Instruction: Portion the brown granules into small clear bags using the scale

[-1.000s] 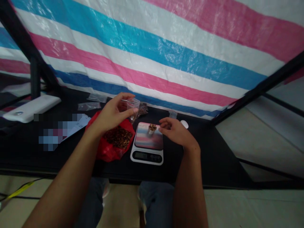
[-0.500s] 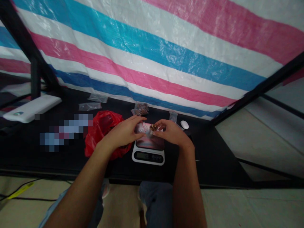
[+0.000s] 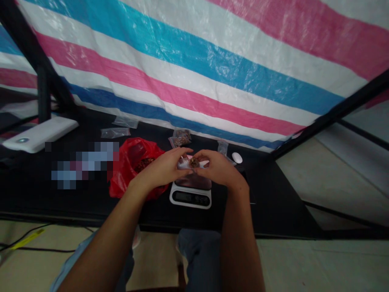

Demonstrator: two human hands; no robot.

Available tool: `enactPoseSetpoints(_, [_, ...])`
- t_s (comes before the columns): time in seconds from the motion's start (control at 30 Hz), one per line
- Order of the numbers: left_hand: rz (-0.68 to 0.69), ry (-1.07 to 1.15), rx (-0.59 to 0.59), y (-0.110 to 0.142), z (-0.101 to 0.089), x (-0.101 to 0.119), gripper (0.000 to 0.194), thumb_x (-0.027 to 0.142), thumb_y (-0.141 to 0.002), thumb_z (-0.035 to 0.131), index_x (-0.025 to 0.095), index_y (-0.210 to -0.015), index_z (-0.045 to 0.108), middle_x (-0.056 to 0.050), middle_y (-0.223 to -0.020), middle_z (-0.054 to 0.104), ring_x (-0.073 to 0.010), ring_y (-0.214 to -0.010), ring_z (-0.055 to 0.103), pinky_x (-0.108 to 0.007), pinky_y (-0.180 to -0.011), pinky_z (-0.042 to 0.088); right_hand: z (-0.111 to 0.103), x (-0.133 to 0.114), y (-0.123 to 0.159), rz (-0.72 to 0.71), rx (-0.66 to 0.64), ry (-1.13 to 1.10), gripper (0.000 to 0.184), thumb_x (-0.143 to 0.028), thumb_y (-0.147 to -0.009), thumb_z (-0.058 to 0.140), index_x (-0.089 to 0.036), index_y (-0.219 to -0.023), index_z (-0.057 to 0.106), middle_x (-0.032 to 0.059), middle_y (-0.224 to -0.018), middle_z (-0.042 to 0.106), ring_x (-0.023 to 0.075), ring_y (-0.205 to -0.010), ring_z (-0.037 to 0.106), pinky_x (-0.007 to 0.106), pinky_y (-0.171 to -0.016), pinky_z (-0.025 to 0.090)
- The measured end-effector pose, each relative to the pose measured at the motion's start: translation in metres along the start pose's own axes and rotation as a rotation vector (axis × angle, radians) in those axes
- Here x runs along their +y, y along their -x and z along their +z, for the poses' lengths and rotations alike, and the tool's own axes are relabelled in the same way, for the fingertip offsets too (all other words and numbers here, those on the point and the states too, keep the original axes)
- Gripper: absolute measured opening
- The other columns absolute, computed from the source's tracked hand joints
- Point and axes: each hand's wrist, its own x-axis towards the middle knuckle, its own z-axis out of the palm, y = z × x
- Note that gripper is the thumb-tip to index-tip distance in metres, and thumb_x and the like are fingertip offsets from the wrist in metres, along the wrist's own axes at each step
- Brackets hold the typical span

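Observation:
Both hands meet over a white kitchen scale (image 3: 191, 198) with a dark display and a shiny weighing plate. Between them is a small clear zip bag (image 3: 184, 164) with brown, nut-like pieces (image 3: 193, 162) showing in it. My left hand (image 3: 167, 165) pinches the bag's left side, its thumb low and fingers above. My right hand (image 3: 215, 167) curls round the right side, thumb and fingertips at the bag. Left of the scale, partly behind my left forearm, lies an open red plastic bag (image 3: 121, 178) with more brown pieces inside.
Behind the scale lie a filled zip bag (image 3: 181, 138), another clear bag (image 3: 223, 147) and a white oval object (image 3: 237, 157). Two flat clear bags (image 3: 115, 132) lie at back left, near a white device (image 3: 41, 135). A striped sheet (image 3: 194, 77) hangs behind the black table (image 3: 273, 202).
My hands have come closer together around the small bag. The brown pieces now sit lower, between both hands, and the view has shifted slightly.

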Motion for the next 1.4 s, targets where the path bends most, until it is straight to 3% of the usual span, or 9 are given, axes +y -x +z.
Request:
enactPoseSetpoints(0.23, [-0.013,0.056,-0.018,0.002,-0.001,0.001,0.065,0.034,-0.081,0.084,0.019,-0.141,0.064,-0.015,-0.142,0.070,-0.0327,-0.131,0.067,-0.048,-0.115,0.051,0.001,-0.011,-0.001,-0.021,0.004,0.104,0.020,-0.013,-0.079,0.084,-0.018,-0.097,0.078,0.0059,-0.105,0.074,0.0195,-0.095,0.070,0.032,-0.085,0.054])
enactPoseSetpoints(0.43, [-0.010,0.162,0.000,0.006,-0.005,0.000,0.066,0.034,-0.081,0.083,0.020,-0.142,0.062,-0.015,-0.145,0.068,-0.0319,-0.132,0.066,-0.049,-0.116,0.050,-0.002,-0.017,-0.002,-0.082,-0.003,0.057,0.031,-0.008,-0.082,0.077,-0.019,-0.111,0.076,0.0058,-0.115,0.077,0.0198,-0.104,0.070,0.033,-0.093,0.053])
enactPoseSetpoints(0.7, [-0.023,0.236,0.051,0.013,-0.014,0.005,0.068,0.029,-0.080,0.079,0.019,-0.144,0.059,-0.015,-0.147,0.066,-0.0303,-0.128,0.067,-0.047,-0.112,0.053,0.002,-0.037,-0.004,-0.163,0.041,-0.004,0.026,-0.009,-0.090,0.065,-0.021,-0.109,0.078,0.0061,-0.117,0.079,0.0201,-0.107,0.071,0.034,-0.094,0.054])
enactPoseSetpoints(0.87, [-0.008,0.269,0.056,0.012,-0.014,0.000,0.066,0.030,-0.080,0.081,0.019,-0.141,0.060,-0.015,-0.144,0.067,-0.0301,-0.127,0.068,-0.046,-0.109,0.055,0.006,-0.044,-0.009,-0.143,0.083,-0.032,0.019,-0.019,-0.096,0.066,-0.021,-0.111,0.079,0.0063,-0.118,0.080,0.0206,-0.108,0.073,0.034,-0.097,0.054])
enactPoseSetpoints(1.03, [-0.082,0.259,-0.017,0.013,-0.013,-0.007,0.077,0.038,-0.080,0.084,0.018,-0.148,0.055,-0.013,-0.135,0.073,-0.0298,-0.116,0.072,-0.044,-0.101,0.056,0.006,-0.037,-0.009,-0.079,0.052,-0.036,0.016,-0.026,-0.095,0.071,-0.020,-0.108,0.078,0.0053,-0.108,0.080,0.0191,-0.095,0.072,0.032,-0.085,0.054])
enactPoseSetpoints(1.13, [-0.134,0.227,-0.046,0.014,-0.013,-0.009,0.070,0.044,-0.084,0.080,0.018,-0.145,0.057,-0.009,-0.115,0.077,-0.0276,-0.100,0.074,-0.041,-0.088,0.058,0.002,-0.027,-0.006,-0.058,0.087,-0.105,0.019,-0.031,-0.089,0.077,-0.019,-0.103,0.074,0.0052,-0.101,0.077,0.0184,-0.089,0.070,0.032,-0.080,0.055])
enactPoseSetpoints(1.23, [-0.139,0.224,0.002,0.013,-0.015,-0.006,0.062,0.046,-0.087,0.076,0.019,-0.141,0.059,-0.006,-0.106,0.077,-0.0258,-0.095,0.073,-0.039,-0.086,0.057,-0.002,-0.016,-0.002,-0.028,0.166,-0.195,0.033,-0.028,-0.083,0.078,-0.019,-0.113,0.067,0.0063,-0.106,0.073,0.0182,-0.091,0.070,0.032,-0.082,0.057])
enactPoseSetpoints(1.33, [-0.125,0.203,0.076,0.012,-0.017,-0.002,0.063,0.043,-0.086,0.077,0.018,-0.141,0.058,-0.007,-0.112,0.077,-0.0269,-0.101,0.073,-0.040,-0.092,0.057,-0.004,-0.006,-0.001,0.035,0.148,-0.164,0.043,-0.022,-0.081,0.074,-0.018,-0.122,0.066,0.0073,-0.111,0.072,0.0182,-0.091,0.070,0.033,-0.082,0.057])
enactPoseSetpoints(1.4, [-0.098,0.190,0.127,0.011,-0.017,0.000,0.066,0.041,-0.084,0.080,0.018,-0.142,0.057,-0.010,-0.124,0.075,-0.0283,-0.108,0.072,-0.041,-0.098,0.056,-0.004,-0.001,-0.002,0.067,0.074,-0.056,0.035,-0.017,-0.080,0.071,-0.017,-0.114,0.069,0.0067,-0.107,0.073,0.0187,-0.091,0.069,0.033,-0.084,0.056])
